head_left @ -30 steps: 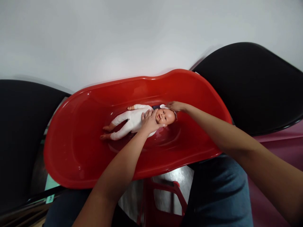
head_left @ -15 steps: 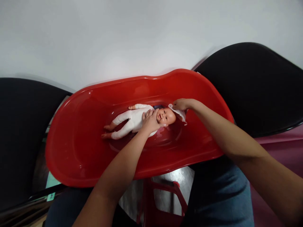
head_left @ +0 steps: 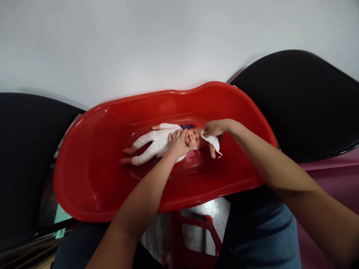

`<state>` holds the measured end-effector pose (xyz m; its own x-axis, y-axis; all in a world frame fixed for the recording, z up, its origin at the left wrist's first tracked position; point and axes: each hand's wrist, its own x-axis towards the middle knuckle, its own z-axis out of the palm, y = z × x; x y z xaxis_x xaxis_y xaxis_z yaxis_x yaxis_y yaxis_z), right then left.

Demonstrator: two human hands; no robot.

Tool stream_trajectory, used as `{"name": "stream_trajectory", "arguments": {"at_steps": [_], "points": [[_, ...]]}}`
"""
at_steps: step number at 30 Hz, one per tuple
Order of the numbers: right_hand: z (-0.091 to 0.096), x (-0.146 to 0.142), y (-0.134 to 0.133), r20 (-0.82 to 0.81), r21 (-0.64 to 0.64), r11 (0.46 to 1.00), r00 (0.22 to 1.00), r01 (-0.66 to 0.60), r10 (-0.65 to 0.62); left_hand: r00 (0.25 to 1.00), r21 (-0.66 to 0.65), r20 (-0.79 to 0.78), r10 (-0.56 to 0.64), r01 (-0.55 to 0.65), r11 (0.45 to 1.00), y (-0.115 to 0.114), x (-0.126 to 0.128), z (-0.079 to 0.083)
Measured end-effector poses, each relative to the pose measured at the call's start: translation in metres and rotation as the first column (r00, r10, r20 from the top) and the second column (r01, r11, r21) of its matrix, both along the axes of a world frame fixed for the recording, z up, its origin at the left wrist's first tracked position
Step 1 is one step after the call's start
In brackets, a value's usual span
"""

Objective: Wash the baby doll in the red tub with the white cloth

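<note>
Once off the baby doll's head, 1 washcloth pinched in right fingers; left fingers spread open on chest, gripping nothing.

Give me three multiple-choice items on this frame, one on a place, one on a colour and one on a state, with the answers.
1. Where does the left hand rest in the tub?
A. On the rim
B. On the baby doll's chest
C. On the doll's feet

2. What colour is the tub?
A. Blue
B. Black
C. Red

3. What is the right hand doing?
A. Holding a white cloth beside the doll's head
B. Lying open on the doll's belly
C. Gripping the rim

Answers:
1. B: the hand lies on the chest, just below the chin.
2. C: its glossy walls are red all round.
3. A: the cloth hangs from the fingers by the head.
</note>
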<state>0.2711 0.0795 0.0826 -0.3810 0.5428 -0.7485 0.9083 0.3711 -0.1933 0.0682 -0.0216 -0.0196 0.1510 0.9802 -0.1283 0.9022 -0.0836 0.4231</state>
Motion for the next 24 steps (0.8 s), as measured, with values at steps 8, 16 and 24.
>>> {"name": "stream_trajectory", "arguments": {"at_steps": [8, 16, 24], "points": [[0.008, -0.004, 0.001, -0.047, 0.210, 0.964, 0.987, 0.160, -0.154, 1.000, 0.000, 0.015, 0.004, -0.004, 1.000, -0.001, 0.000, 0.004], [0.013, -0.008, -0.009, 0.019, -0.045, 0.985, 0.986, 0.167, -0.166, 1.000, 0.005, 0.015, 0.011, -0.012, 1.000, -0.001, 0.000, 0.003], [0.011, -0.011, -0.018, 0.075, -0.106, 0.981, 0.985, 0.163, -0.156, 1.000, 0.007, 0.015, 0.008, -0.008, 1.000, 0.000, 0.000, -0.001]]}}
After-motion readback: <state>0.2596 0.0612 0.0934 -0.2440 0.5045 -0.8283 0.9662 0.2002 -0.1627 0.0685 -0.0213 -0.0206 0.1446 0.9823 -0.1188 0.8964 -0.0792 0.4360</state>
